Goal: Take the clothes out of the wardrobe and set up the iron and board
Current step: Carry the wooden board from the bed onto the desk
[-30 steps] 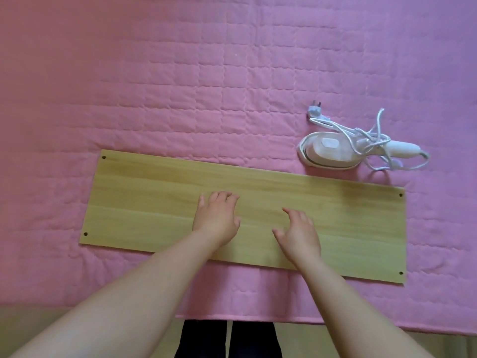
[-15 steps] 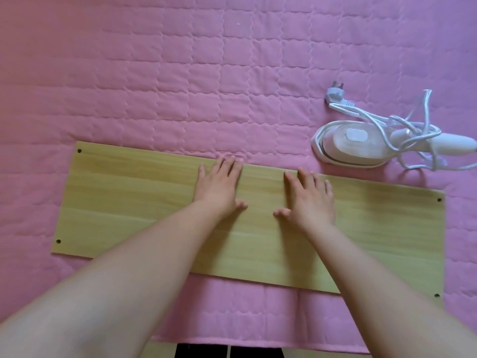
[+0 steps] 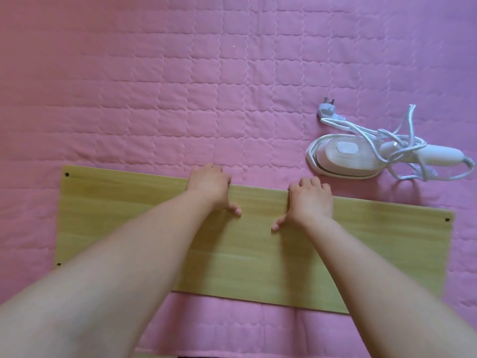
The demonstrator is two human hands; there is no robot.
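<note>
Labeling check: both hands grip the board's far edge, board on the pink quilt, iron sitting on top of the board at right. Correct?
Not quite. The iron is not on the board; it lies on the pink quilt just beyond the board's far edge at right, cord tangled over it, as the head view shows. The rest holds: left hand and right hand curl over the far edge.

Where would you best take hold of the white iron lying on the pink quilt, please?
By the slim white handle at the right end of the white iron, from above on the right; it sticks out clear of the body, though the tangled white cord crosses it.
</note>
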